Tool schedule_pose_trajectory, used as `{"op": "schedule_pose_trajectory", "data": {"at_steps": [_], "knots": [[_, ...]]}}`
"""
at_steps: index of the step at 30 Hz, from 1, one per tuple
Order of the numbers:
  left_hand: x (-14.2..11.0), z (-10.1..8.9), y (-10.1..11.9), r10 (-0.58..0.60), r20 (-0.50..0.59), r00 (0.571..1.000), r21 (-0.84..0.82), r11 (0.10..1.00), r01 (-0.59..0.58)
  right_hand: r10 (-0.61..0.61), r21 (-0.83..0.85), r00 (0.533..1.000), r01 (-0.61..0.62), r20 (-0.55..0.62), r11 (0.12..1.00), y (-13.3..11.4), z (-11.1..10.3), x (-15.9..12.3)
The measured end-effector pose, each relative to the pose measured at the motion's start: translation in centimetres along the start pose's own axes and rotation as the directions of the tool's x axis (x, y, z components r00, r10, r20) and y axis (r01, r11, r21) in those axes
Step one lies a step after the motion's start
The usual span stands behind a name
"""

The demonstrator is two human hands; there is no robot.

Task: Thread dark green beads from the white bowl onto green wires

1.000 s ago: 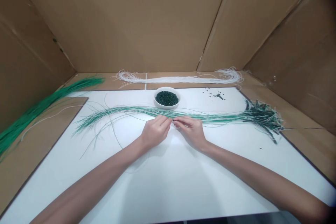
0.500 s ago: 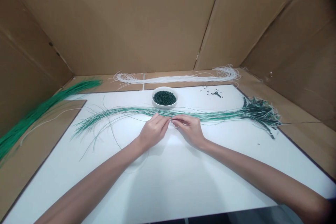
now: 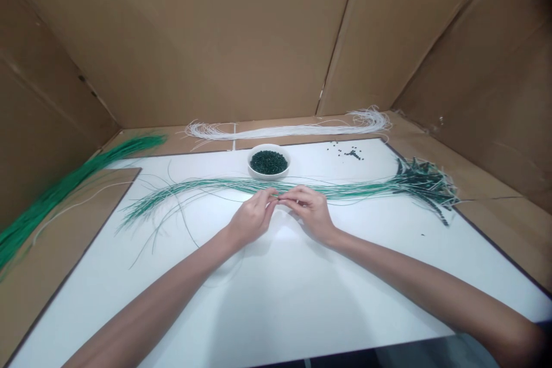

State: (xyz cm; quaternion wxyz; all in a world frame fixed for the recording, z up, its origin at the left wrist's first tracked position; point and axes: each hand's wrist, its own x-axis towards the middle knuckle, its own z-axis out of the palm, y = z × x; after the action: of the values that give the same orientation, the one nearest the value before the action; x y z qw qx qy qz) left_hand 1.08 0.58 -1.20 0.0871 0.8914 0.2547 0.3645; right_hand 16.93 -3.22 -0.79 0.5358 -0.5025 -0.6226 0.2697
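Worn on the head, the camera looked forward and down from close above the white board (image 3: 284, 299), facing the cardboard back wall (image 3: 207, 40).

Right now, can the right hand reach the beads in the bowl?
Likely yes: dark beads sit uncovered in the white bowl, only low green strands between; the right hand looks busy pinching, though.

Craft workspace: cardboard walls (image 3: 207, 40) beyond left hand (image 3: 250, 219) and right hand (image 3: 314, 215), white board (image 3: 288, 293) beneath both, bead bowl (image 3: 269, 177) just ahead, white strands (image 3: 297, 130) farther off.
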Motion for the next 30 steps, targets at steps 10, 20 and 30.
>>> {"op": "schedule_pose_trajectory", "data": {"at_steps": [10, 20, 30], "knots": [[0.18, -0.35, -0.34, -0.046, -0.060, 0.997, -0.050, 0.998, 0.043, 0.072, 0.129, 0.996, -0.065, -0.056, 0.990, 0.37, -0.44, -0.11], [0.19, -0.39, -0.07, -0.082, -0.071, 0.994, -0.059, 0.995, 0.078, 0.206, 0.180, 0.978, -0.201, -0.012, 0.963, 0.27, -0.29, -0.03], [0.16, -0.24, -0.10, -0.105, -0.114, 0.988, -0.064, 0.993, 0.098, 0.267, 0.218, 0.964, -0.258, -0.012, 0.941, 0.17, -0.34, -0.07]]}}
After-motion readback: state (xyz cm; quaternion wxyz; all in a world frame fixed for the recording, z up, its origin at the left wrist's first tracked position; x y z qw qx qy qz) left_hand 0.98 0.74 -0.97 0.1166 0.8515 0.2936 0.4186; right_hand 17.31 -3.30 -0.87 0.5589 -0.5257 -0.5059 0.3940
